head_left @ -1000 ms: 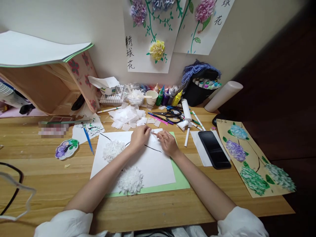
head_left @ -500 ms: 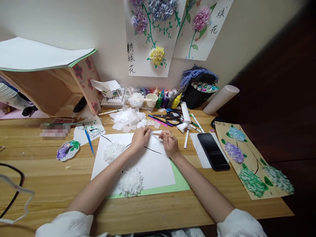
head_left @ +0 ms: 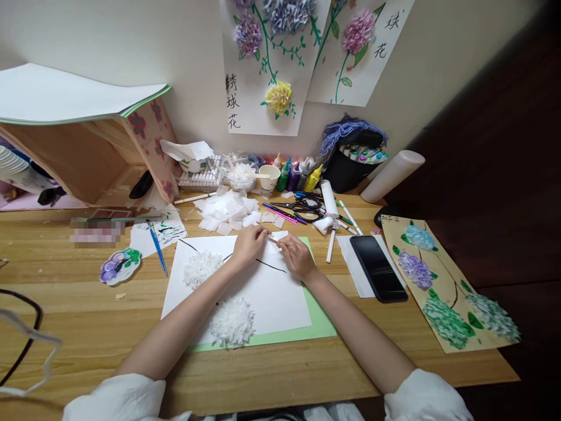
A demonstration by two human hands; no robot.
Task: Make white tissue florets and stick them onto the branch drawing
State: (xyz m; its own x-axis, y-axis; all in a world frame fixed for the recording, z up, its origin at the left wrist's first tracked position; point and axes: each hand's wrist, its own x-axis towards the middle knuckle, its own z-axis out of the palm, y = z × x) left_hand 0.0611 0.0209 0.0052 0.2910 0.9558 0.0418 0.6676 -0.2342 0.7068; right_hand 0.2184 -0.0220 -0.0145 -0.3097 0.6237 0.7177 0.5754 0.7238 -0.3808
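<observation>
My right hand grips a thin brown wooden stick, its tip pointing left at the fingers of my other hand. There, my left hand pinches what looks like a small piece of white tissue paper; the fingers partly hide it. Both hands are over the upper part of a white sheet marked with black branch lines. On that sheet sit two fluffy white paper blossoms, one at the left and one at the lower edge. A green sheet lies underneath.
Behind the sheet is a heap of white tissue squares, with black scissors, markers, a paper cup and paint bottles nearby. A phone and a finished flower picture lie right; a paint palette lies left.
My right hand has turned and tilted the stick, so its rear end now points lower and less of it shows. My left hand stays at about the same spot, still pinching.
</observation>
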